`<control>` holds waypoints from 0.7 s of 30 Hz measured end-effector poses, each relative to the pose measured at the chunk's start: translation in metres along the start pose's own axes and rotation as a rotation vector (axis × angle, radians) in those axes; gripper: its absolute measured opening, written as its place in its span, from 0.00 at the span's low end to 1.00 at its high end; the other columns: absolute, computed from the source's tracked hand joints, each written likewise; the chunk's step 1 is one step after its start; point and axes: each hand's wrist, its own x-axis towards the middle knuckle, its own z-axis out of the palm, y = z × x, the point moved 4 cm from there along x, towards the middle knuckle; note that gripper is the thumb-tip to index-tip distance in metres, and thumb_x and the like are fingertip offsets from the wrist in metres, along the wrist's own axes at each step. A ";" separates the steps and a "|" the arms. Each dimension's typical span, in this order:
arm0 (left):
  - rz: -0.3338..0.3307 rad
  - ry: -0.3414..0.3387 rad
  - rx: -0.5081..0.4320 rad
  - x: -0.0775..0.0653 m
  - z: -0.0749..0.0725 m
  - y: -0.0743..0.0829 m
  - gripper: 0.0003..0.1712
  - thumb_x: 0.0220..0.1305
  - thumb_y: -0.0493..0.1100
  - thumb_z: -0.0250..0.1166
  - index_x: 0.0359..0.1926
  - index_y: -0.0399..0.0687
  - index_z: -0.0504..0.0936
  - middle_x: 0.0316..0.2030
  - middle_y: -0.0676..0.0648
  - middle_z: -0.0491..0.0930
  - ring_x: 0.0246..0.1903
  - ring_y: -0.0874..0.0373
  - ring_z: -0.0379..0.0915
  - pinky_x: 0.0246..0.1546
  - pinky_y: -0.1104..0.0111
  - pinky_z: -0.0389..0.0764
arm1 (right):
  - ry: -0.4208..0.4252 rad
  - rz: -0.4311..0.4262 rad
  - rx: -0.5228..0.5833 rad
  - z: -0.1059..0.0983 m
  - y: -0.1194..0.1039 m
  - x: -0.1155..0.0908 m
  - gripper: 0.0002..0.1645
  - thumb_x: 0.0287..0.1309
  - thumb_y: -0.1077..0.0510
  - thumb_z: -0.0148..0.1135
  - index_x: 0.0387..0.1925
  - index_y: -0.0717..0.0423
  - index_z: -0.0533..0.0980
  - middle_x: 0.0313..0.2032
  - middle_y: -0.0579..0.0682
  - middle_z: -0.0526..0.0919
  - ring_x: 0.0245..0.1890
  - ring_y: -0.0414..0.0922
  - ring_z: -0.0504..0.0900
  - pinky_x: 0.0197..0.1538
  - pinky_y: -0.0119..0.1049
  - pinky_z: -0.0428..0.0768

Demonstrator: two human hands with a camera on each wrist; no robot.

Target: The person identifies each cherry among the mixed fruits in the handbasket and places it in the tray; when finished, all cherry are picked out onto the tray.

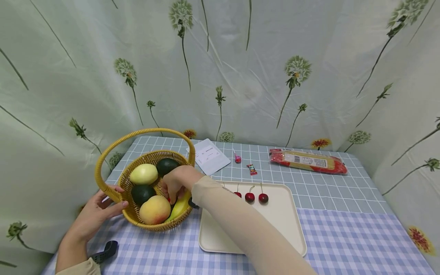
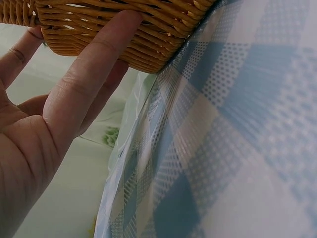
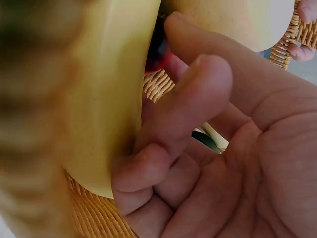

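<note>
A wicker basket with a tall arched handle stands at the left of the table. My left hand grips its left side by the handle's base, fingers against the weave. Inside, my right hand reaches down between a banana and a peach. Its thumb and fingers pinch a dark red cherry, mostly hidden by the banana and fingers. Also in the basket lie a yellow-green oval fruit and two dark green avocados, one in front and one behind.
A cream tray with several cherries sits right of the basket, partly under my right forearm. Behind it lie a white packet, a lollipop, a small red-wrapped candy and a bag of spaghetti. Curtains surround the table.
</note>
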 end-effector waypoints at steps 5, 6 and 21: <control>-0.002 0.001 0.010 0.000 0.000 0.001 0.21 0.74 0.29 0.66 0.63 0.47 0.75 0.56 0.61 0.77 0.54 0.77 0.80 0.43 0.70 0.90 | -0.007 0.000 -0.014 0.001 -0.002 -0.002 0.05 0.65 0.58 0.77 0.37 0.45 0.85 0.32 0.38 0.83 0.24 0.33 0.80 0.30 0.23 0.80; -0.003 0.000 0.012 0.000 0.000 0.001 0.21 0.74 0.29 0.66 0.63 0.46 0.75 0.56 0.61 0.77 0.54 0.77 0.80 0.43 0.70 0.90 | -0.012 -0.005 -0.020 0.001 -0.002 -0.002 0.05 0.65 0.58 0.76 0.38 0.45 0.85 0.32 0.38 0.83 0.24 0.33 0.80 0.30 0.23 0.80; 0.000 -0.001 0.002 0.000 0.000 0.001 0.21 0.74 0.28 0.66 0.62 0.47 0.75 0.56 0.61 0.76 0.54 0.77 0.79 0.43 0.71 0.90 | -0.017 -0.022 -0.064 0.003 -0.007 0.001 0.07 0.65 0.63 0.75 0.35 0.49 0.84 0.31 0.40 0.84 0.27 0.35 0.85 0.31 0.24 0.82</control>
